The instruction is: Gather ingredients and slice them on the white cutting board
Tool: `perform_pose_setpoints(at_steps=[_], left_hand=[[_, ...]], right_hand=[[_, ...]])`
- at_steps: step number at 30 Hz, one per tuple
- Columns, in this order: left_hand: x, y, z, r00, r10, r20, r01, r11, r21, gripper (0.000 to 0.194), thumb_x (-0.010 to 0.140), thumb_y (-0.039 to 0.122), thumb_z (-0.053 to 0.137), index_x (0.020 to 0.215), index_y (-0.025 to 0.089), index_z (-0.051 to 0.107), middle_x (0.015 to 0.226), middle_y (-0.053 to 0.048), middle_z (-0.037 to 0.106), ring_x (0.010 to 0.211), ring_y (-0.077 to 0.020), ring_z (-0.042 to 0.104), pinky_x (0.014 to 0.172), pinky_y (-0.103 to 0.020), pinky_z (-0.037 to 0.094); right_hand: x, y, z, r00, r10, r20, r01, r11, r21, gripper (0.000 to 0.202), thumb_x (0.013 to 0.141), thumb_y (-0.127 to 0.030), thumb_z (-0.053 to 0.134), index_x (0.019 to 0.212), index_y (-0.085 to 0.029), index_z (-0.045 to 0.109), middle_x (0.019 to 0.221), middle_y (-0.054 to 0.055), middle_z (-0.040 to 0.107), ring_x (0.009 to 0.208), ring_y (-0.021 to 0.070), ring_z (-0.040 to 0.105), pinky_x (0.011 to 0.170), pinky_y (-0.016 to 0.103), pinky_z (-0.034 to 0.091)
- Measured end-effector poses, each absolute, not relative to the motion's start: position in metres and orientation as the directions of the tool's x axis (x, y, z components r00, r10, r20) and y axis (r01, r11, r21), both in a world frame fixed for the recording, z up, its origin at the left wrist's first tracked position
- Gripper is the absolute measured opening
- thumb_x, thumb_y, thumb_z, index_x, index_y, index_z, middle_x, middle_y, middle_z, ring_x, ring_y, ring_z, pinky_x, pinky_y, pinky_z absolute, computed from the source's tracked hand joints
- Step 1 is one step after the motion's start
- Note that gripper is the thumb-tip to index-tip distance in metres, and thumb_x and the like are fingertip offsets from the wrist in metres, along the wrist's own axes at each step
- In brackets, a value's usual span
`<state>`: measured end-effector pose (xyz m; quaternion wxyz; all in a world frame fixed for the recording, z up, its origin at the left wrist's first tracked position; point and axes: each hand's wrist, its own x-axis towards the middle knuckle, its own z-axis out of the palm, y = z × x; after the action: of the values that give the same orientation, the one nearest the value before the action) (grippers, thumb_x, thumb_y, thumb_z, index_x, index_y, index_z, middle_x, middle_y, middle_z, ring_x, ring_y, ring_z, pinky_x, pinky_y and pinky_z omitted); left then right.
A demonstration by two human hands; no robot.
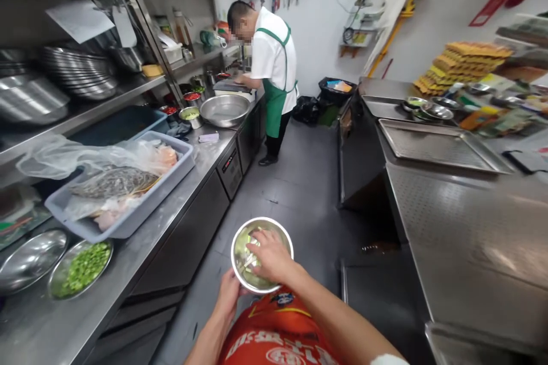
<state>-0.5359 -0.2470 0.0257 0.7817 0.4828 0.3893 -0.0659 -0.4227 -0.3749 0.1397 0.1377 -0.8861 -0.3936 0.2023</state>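
Observation:
A round metal bowl (290,238) is held in front of my red apron, over the aisle. My left hand (230,288) grips it from below at its lower left side; the fingertips are hidden under the bowl. Inside it lie pale green cut vegetable pieces (249,259), whose kind I cannot make out. My right hand (270,254) reaches into the bowl from the right. Its fingers are spread and bent down among the pieces, with the tips partly hidden.
On the left counter stand a grey-blue tub (171,182) with fish and bagged food, and a bowl of chopped greens (88,268). Ahead, a co-worker (276,63) in a green apron stands at the counter. On the right, a steel counter (466,239) carries metal trays (436,145).

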Motion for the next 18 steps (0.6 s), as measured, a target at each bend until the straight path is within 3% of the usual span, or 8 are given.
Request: perform_pose_setpoints(at_steps=[4,8,14,18], left_hand=[[-0.470,-0.232,0.022,0.650,0.311,-0.693,0.466,0.558,0.687,0.035,0.050,0.032,0.082,0.077,0.013,0.072,0.068,-0.007,0.072,0.057,-0.0198,0.065,0.048,-0.026,0.050],[-0.397,-0.222,0.024,0.587,0.351,-0.729,0.450,0.607,0.655,0.034,0.050,0.027,0.084,0.079,0.013,0.072,0.068,-0.007,0.073,0.056,-0.0194,0.065,0.052,-0.028,0.053],[-0.309,-0.210,0.018,0.577,0.400,-0.711,0.302,0.705,0.642,0.030,0.047,0.017,0.083,0.075,0.014,0.071,0.077,-0.009,0.076,0.085,-0.0291,0.075,0.075,-0.035,0.061],[-0.262,-0.195,0.017,0.512,0.430,-0.743,0.286,0.731,0.620,0.028,0.049,0.011,0.076,0.077,0.014,0.071,0.078,-0.008,0.077,0.085,-0.0276,0.075,0.077,-0.034,0.062]], right_hand=[[-0.355,-0.347,0.126,0.564,0.755,-0.334,0.682,-0.654,-0.329,0.054,0.081,-0.037,0.075,0.133,-0.024,0.065,0.146,0.019,0.054,0.134,0.0433,0.049,0.106,0.068,0.042],[-0.275,-0.323,0.124,0.495,0.805,-0.327,0.739,-0.588,-0.328,0.048,0.083,-0.032,0.071,0.131,-0.025,0.067,0.133,0.017,0.062,0.123,0.0384,0.057,0.096,0.053,0.054],[-0.163,-0.295,0.124,0.372,0.875,-0.310,0.815,-0.467,-0.341,0.034,0.089,-0.021,0.057,0.120,-0.016,0.072,0.135,0.021,0.061,0.119,0.0351,0.061,0.097,0.048,0.055],[-0.107,-0.276,0.115,0.362,0.891,-0.274,0.812,-0.446,-0.377,0.033,0.090,-0.014,0.048,0.113,-0.011,0.072,0.129,0.020,0.065,0.111,0.0306,0.065,0.094,0.043,0.055]])
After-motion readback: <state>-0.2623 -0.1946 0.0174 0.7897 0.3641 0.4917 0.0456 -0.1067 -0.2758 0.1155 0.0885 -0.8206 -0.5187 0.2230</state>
